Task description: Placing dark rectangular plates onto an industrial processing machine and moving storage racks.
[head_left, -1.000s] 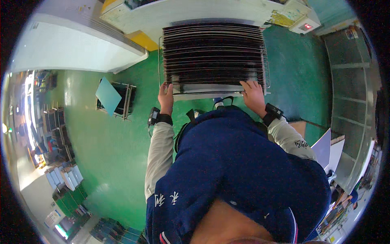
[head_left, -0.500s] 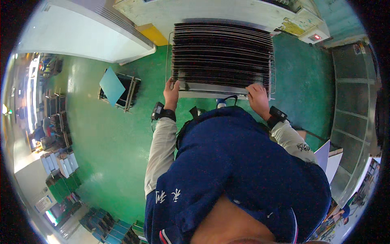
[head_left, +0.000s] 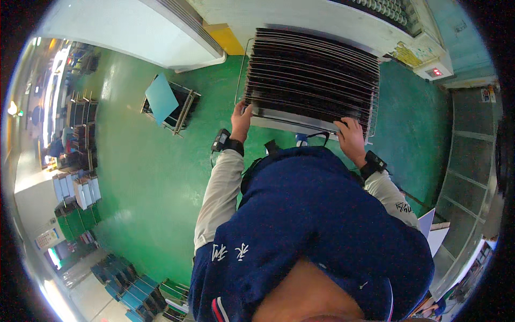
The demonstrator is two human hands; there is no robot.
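Note:
A wire rack stands in front of me, filled with several thin dark panels set on edge in a row. At the rack's near side, my left hand holds the left end of the nearest dark panel, its thumb and fingers bent about the edge. My right hand is curled over the same panel near its right end. The fingertips are partly hidden against the dark edge. Both wrists wear black straps with small boxes.
Beyond the rack is a pale machine with a small red display. Left of it, a light blue sheet lies on a low rack on the green floor. A grey metal frame stands at right.
The view has turned slightly, so the rack appears farther right and tilted. Both hands remain at the nearest panel; the right fingers look a little more spread over its edge.

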